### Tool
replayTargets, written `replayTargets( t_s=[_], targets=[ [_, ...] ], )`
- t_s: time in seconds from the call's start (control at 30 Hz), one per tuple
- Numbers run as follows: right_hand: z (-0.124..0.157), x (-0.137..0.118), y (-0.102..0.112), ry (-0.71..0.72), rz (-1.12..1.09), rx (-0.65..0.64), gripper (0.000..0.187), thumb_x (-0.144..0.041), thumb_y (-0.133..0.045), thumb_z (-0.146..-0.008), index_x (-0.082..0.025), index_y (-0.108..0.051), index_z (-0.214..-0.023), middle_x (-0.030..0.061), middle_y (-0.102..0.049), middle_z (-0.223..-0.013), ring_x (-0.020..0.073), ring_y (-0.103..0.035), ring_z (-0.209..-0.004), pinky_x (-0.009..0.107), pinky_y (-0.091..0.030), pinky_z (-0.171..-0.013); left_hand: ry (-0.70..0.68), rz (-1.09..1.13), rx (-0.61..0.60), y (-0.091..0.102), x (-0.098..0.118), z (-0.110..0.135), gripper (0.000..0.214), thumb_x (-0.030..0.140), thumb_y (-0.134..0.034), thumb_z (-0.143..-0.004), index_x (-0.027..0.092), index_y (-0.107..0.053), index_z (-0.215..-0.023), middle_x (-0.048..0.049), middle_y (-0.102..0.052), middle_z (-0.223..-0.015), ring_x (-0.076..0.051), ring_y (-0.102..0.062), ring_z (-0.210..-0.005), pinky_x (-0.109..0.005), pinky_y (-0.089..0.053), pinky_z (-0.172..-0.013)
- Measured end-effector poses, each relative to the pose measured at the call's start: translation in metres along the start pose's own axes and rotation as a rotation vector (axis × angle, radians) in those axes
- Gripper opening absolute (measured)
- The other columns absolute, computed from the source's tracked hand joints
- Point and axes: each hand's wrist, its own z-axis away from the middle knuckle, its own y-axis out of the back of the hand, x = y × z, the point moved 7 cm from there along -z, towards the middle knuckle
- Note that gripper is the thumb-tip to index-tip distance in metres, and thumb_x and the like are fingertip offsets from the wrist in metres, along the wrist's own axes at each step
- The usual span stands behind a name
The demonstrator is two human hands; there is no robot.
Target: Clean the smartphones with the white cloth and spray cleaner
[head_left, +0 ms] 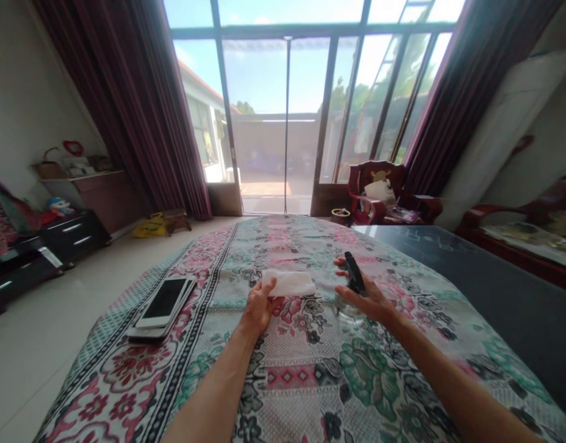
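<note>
My left hand (259, 303) pinches a folded white tissue (292, 283) by its left end, thumb on top, just above the flowered tablecloth (292, 363). To the right, my right hand (363, 298) is around the neck of a spray bottle with a black top (354, 275) and a clear body (350, 312). The thumb lies in front of the neck and the fingers reach out behind it, slightly apart. My hand hides part of the bottle; whether its base rests on the cloth I cannot tell.
Stacked white phones (165, 303) lie on the tablecloth at the left. A dark glossy tabletop (472, 277) adjoins on the right. Beyond are a red wooden chair (370, 184), a yellow bag (150, 226) on the floor and glass doors (274, 135).
</note>
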Motion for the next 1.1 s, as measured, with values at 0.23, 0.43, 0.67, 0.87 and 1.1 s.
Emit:
replayTargets(
  t_s=[0.23,0.43,0.67,0.87,1.1],
  targets=[
    [0.012,0.003,0.006,-0.168,-0.02,0.097,0.046,-0.05,-0.066,-0.075,-0.026,-0.064,-0.114,0.008,-0.061,-0.121,0.0308,-0.053,-0.114,0.047,-0.039,-0.099,0.11,0.057,0.147,0.01,0.004,-0.005,0.012,0.017,-0.052,-0.089,0.013,-0.064,-0.087,-0.0057,-0.069,-0.076,-0.016,-0.067,-0.068,-0.027,-0.059,-0.063],
    [0.032,-0.026,-0.043,-0.305,-0.099,-0.196,0.038,-0.05,-0.063,-0.078,-0.025,-0.069,-0.107,0.0075,-0.066,-0.109,0.031,-0.054,-0.108,0.043,-0.041,-0.093,0.153,0.139,0.151,0.011,0.001,-0.008,0.015,0.015,-0.048,-0.092,0.011,-0.063,-0.093,-0.0068,-0.07,-0.081,-0.016,-0.068,-0.069,-0.03,-0.06,-0.067],
    [0.052,-0.063,-0.107,-0.262,-0.17,-0.381,0.034,-0.041,-0.061,-0.077,-0.02,-0.064,-0.105,0.0046,-0.064,-0.09,0.0204,-0.056,-0.082,0.033,-0.044,-0.075,0.145,0.15,0.125,0.008,-0.002,-0.008,0.018,0.014,-0.046,-0.093,0.009,-0.063,-0.097,-0.0077,-0.07,-0.078,-0.016,-0.068,-0.068,-0.029,-0.06,-0.066],
    [0.048,-0.061,-0.118,-0.315,-0.16,-0.416,0.031,-0.041,-0.056,-0.08,-0.019,-0.063,-0.101,0.0044,-0.062,-0.09,0.0184,-0.055,-0.083,0.03,-0.043,-0.073,0.141,0.14,0.135,0.008,-0.003,-0.008,0.018,0.013,-0.046,-0.092,0.01,-0.064,-0.093,-0.0074,-0.071,-0.079,-0.017,-0.068,-0.069,-0.032,-0.06,-0.071],
    [0.05,-0.053,-0.116,-0.382,-0.211,-0.403,0.031,-0.038,-0.059,-0.077,-0.019,-0.064,-0.101,0.0052,-0.064,-0.096,0.0196,-0.056,-0.09,0.03,-0.044,-0.079,0.145,0.122,0.145,0.006,-0.001,-0.005,0.018,0.014,-0.047,-0.093,0.009,-0.063,-0.099,-0.0074,-0.07,-0.079,-0.017,-0.068,-0.068,-0.03,-0.06,-0.066]
  ],
)
